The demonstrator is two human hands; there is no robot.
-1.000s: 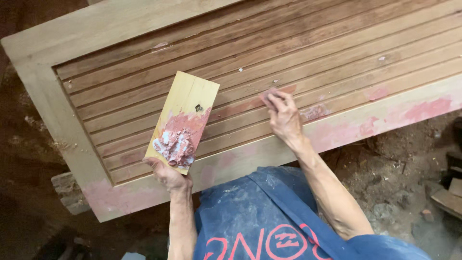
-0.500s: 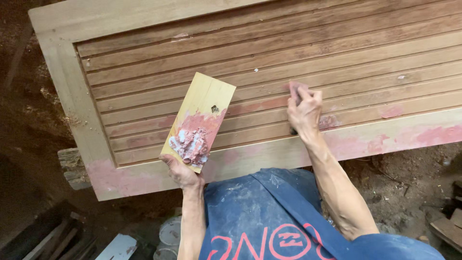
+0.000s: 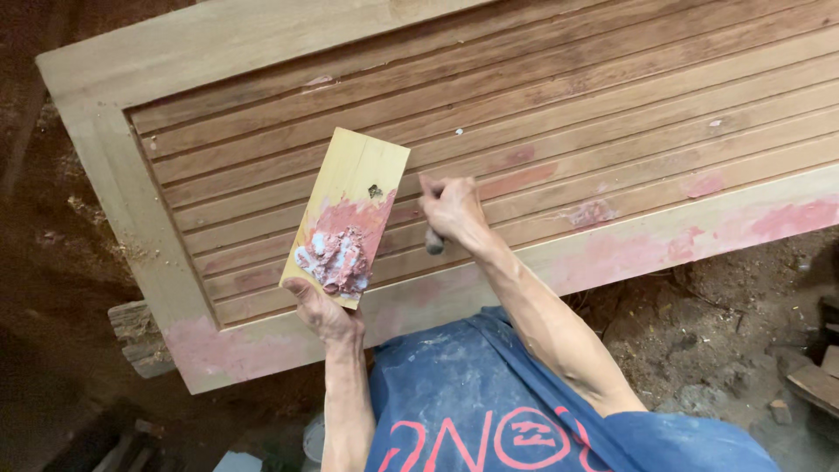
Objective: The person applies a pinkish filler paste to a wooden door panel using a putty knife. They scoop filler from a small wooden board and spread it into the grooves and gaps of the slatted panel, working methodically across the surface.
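Observation:
My left hand point(image 3: 322, 308) grips the near end of a small pale wooden board point(image 3: 352, 197) that carries a lump of pink filler paste point(image 3: 336, 256). The board is held tilted over a large slatted wooden door panel point(image 3: 568, 96) lying flat. My right hand point(image 3: 450, 208) is closed around a small tool with a dark handle point(image 3: 433, 242) and rests on the slats just right of the board. Pink filler patches point(image 3: 594, 212) mark the slats and the near frame rail.
Reddish dirt floor point(image 3: 699, 341) lies along the panel's near side, with wood scraps point(image 3: 817, 380) at the right. A rough block point(image 3: 135, 332) sticks out under the panel's left corner. My blue trousers point(image 3: 472, 393) fill the bottom middle.
My right hand has shifted left along the slats, closer to the board with the paste. The view has moved slightly right; the left hand still holds the board.

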